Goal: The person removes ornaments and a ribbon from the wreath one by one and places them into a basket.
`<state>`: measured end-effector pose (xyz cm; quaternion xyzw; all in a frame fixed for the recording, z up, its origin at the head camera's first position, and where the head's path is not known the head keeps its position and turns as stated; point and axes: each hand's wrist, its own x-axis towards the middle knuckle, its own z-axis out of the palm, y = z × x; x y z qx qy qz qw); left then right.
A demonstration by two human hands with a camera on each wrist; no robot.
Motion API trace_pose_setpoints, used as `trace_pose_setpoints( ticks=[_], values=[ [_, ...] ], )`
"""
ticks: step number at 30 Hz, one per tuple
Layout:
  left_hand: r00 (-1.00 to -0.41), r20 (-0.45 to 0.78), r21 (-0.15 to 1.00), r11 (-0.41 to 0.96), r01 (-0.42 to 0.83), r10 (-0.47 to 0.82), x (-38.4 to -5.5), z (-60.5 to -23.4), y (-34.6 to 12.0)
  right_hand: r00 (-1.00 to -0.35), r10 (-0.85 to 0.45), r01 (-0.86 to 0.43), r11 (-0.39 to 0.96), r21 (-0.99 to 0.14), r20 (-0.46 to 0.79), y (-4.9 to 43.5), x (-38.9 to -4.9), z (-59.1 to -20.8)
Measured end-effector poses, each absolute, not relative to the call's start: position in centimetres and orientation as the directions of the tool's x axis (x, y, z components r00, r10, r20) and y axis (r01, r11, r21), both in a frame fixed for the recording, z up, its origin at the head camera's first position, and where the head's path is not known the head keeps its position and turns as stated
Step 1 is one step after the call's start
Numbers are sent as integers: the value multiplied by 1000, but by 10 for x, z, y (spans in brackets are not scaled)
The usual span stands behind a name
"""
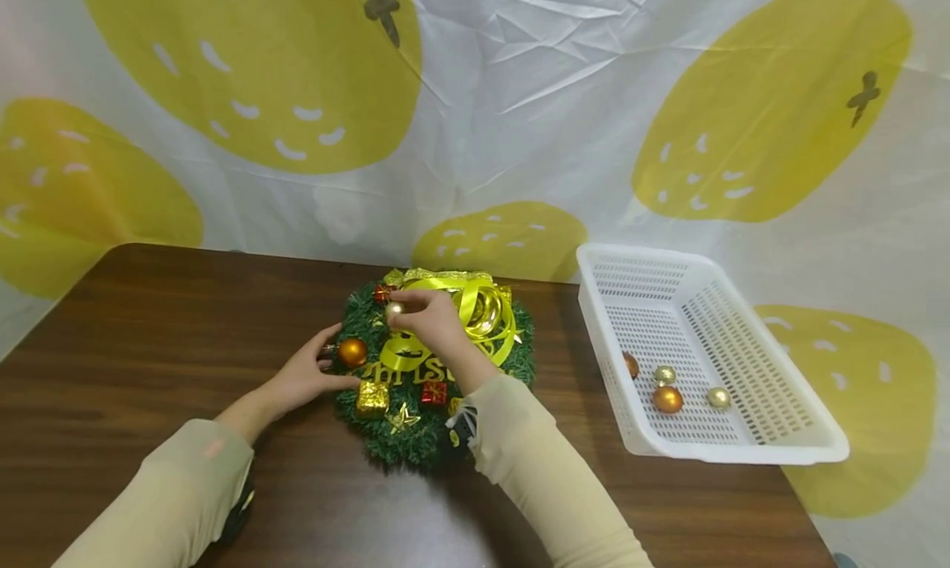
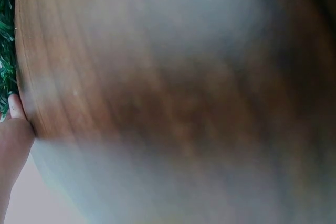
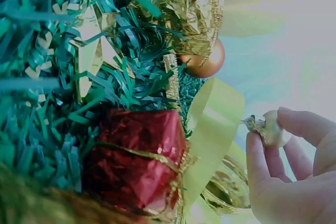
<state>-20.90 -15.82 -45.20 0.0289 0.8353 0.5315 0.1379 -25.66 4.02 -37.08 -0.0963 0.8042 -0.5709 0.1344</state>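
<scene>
- At the middle of the dark brown wood-grain table [image 1: 185,337], before you, lies a round green tinsel wreath [image 1: 423,444] trimmed with ornaments; clock positions below are read from its centre.
- Your right hand [image 1: 438,325] reaches over the wreath and pinches a small pale gold ball [image 3: 277,129] by thumb and fingers, at about ten o'clock, with the ball's cap facing the tinsel in the right wrist view.
- Your left hand [image 1: 304,378] is at nine o'clock, thumb and fingers spread apart and touching the wreath's edge.
- Just beside that hand you have a shiny orange ball [image 1: 352,352], towards nine o'clock, and a crinkled gold foil parcel [image 1: 373,399] at eight.
- Around seven o'clock sits a gold star [image 1: 403,420]; a red foil cube tied with gold cord [image 1: 434,392] is at six.
- From twelve to two you see loops of glossy yellow ribbon [image 1: 469,300] about a shiny gold rounded ornament [image 1: 486,314].
- Well apart, at three o'clock, stands a white perforated plastic basket [image 1: 742,452], where you can see two orange balls [image 1: 667,400] and two pale gold balls [image 1: 718,397].
</scene>
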Motion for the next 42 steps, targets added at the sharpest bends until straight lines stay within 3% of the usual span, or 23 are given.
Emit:
trace_pose_setpoints(
  ticks=[20,42],
  values=[
    [-963,-187,889,451,-81,196,-208,-452,-160,-944,-320,-1,260,-966,-85,48,-256,-358],
    [-958,-181,895,440,-68,220,-209,-448,-157,-957,-284,-24,296,-955,-64,67,-254,-345]
  ],
)
